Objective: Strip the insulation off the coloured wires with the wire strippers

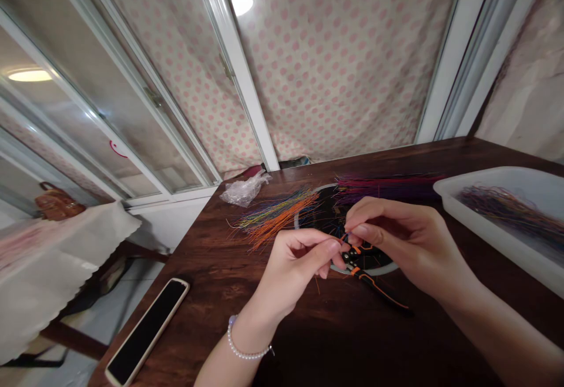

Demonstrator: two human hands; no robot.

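Note:
My left hand (299, 255) and my right hand (396, 237) meet above the dark wooden table (247, 310), fingertips pinched together on a thin wire that is too small to make out clearly. Directly under them lies a black-and-orange wire stripper (374, 284), partly on a round black tray (388, 266). A fan of orange, yellow and mixed thin wires (277, 214) lies to the left of the tray. A bundle of purple and red wires (388, 186) lies behind my right hand. My left wrist wears a pearl bracelet.
A white plastic bin (497, 231) holding tangled coloured wires stands at the right. A phone (147, 331) lies face up near the table's left edge. A crumpled clear plastic bag (244, 190) sits at the far left corner. Windows and a dotted curtain stand behind.

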